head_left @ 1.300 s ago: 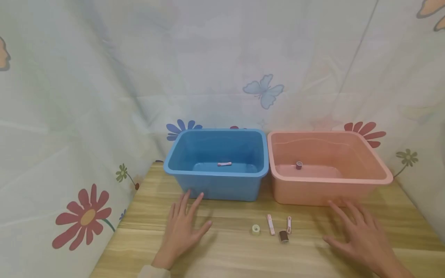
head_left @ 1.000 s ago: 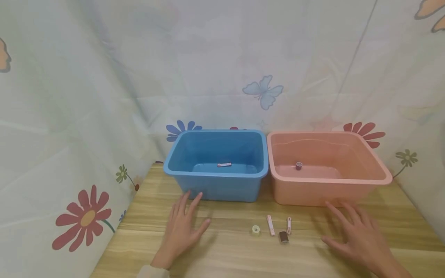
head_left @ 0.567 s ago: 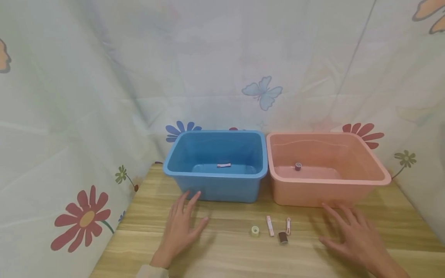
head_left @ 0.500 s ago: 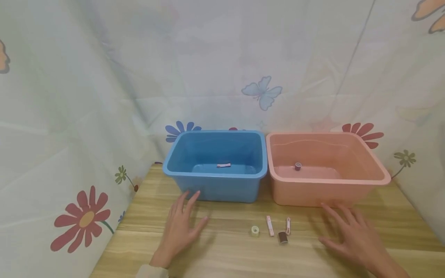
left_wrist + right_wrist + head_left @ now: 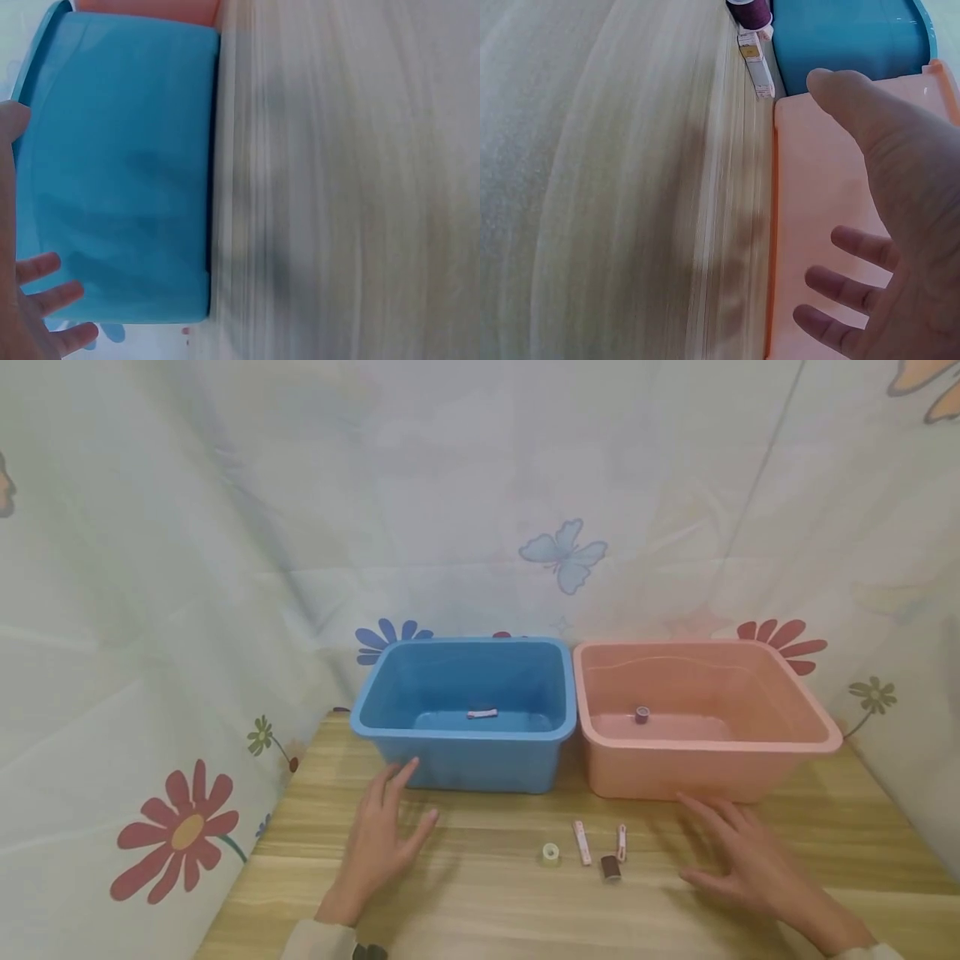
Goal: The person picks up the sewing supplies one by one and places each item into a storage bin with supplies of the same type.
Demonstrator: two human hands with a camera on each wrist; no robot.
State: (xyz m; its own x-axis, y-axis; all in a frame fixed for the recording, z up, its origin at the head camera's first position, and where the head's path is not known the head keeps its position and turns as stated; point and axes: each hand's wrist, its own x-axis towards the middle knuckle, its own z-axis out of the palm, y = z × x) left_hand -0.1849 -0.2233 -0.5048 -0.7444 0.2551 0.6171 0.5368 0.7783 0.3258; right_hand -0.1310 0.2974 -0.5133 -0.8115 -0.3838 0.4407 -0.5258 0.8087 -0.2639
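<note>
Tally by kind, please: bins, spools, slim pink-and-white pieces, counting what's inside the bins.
Bins: 2, blue bin and pink bin
Spools: 3, loose pale green spool, loose dark spool, binned spool
Slim pieces: 3, binned piece, left loose piece, right loose piece
Total: 8

readable text: none | long pale strip (image 5: 582, 843): pinkish print, too small to read

A curtained tabletop nook, shown by flower-printed fabric (image 5: 420, 510) hanging behind and beside a wood-grain table (image 5: 487, 910).
</note>
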